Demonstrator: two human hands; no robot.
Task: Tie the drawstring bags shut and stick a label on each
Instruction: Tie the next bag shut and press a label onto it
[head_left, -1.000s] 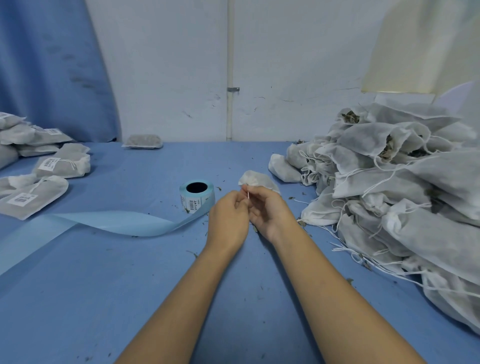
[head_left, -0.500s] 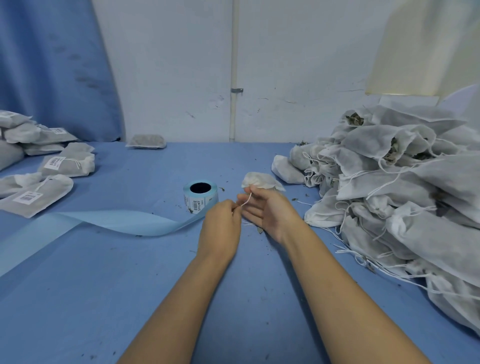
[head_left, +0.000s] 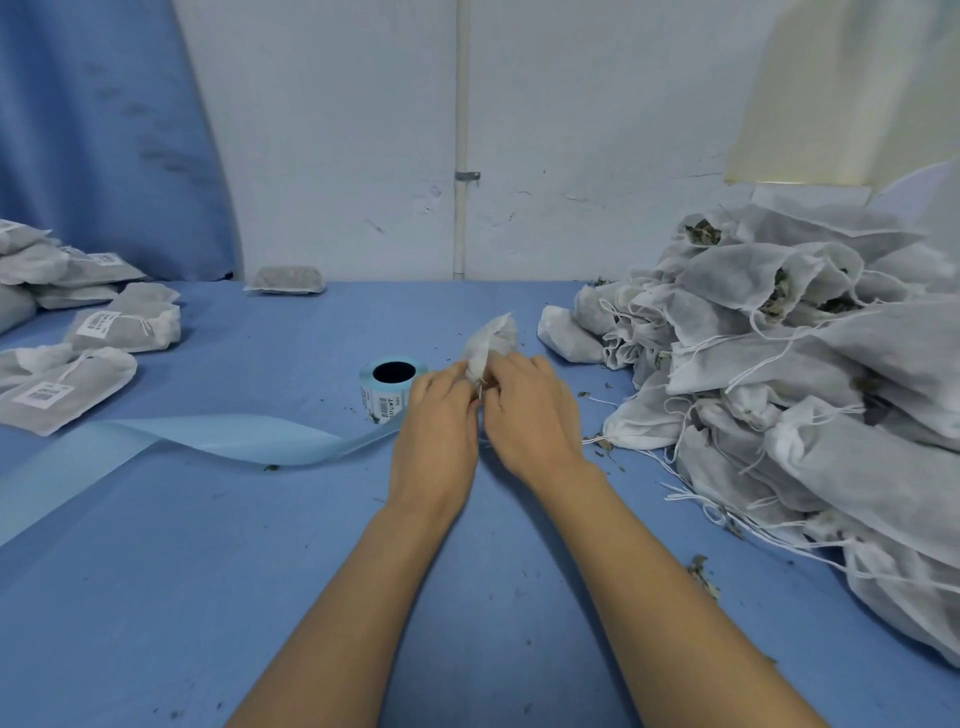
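A small white drawstring bag (head_left: 492, 339) stands up between my hands at the table's centre, its gathered top pointing away from me. My left hand (head_left: 439, 415) and my right hand (head_left: 530, 410) meet at the bag's neck, fingers curled and pinching its thin white string; the string itself is mostly hidden by my fingers. A blue label roll (head_left: 387, 389) stands just left of my left hand, with a long strip of blue backing paper (head_left: 228, 441) trailing off to the left.
A large heap of open white bags (head_left: 810, 364) with loose strings fills the right side. Tied, labelled bags (head_left: 67, 389) lie at the left edge. One grey bag (head_left: 284, 279) sits by the back wall. Dry leaf bits scatter the blue table (head_left: 208, 597).
My hands have drawn together at the bag's neck. The bag, earlier lying flat behind my right hand, now stands upright between both hands.
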